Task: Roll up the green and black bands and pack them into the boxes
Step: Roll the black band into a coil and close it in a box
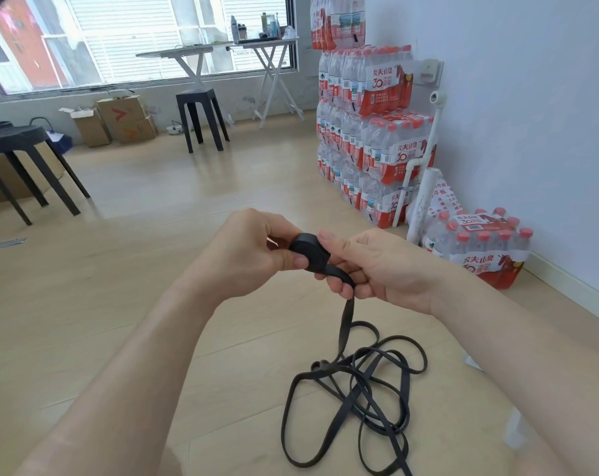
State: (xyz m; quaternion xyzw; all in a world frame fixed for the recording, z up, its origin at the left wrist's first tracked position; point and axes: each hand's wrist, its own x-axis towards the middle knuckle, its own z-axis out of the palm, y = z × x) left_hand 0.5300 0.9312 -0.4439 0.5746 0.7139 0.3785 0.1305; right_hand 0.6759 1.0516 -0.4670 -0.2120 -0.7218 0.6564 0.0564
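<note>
Black band [351,379]; black stools [201,115]; red-capped, red-labelled water bottles [377,132].

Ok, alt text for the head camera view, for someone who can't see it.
Two hands wind a black band into a small roll: the left hand grips the roll, the right hand pinches the strap. The rest lies in loose loops on the wooden floor.

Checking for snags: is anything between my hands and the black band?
Nothing: the left hand and right hand both grip the black band at its roll. Its loose length lies in overlapping loops on the floor.
</note>
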